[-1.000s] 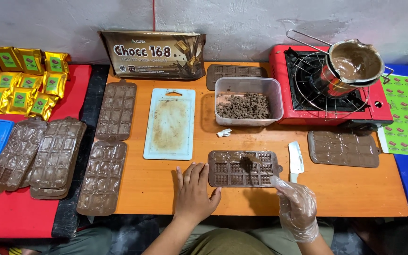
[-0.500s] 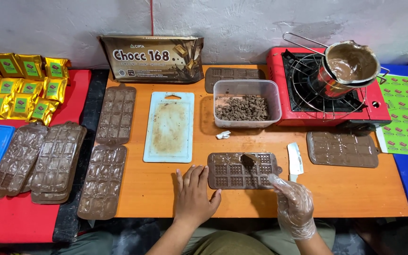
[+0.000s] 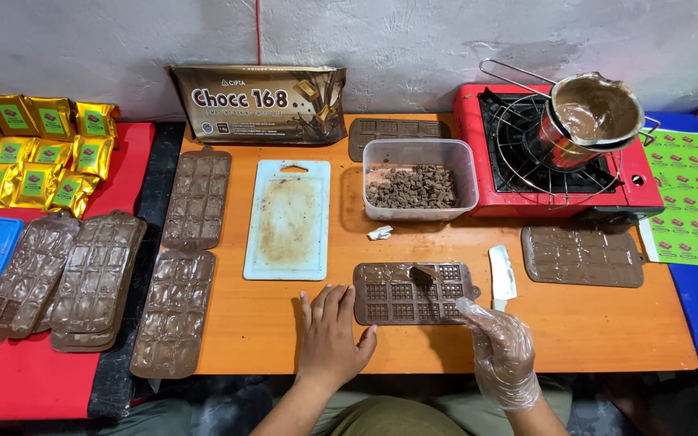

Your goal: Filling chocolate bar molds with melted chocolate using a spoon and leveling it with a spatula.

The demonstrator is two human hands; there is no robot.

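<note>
Your clear tub holds chopped chocolate bits, and the pot on the red stove holds melted chocolate. Your bare left hand lies flat and open beside the brown mould; your gloved right hand, loosely curled, touches the mould's corner on the orange table.

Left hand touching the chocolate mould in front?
Apart. Head view shows orange table between the left hand and the brown mould.

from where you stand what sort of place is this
Probably a small home chocolate-making bench: chocolate moulds on an orange table, a pot of melted chocolate on a red stove, gold packets stacked aside.
</note>
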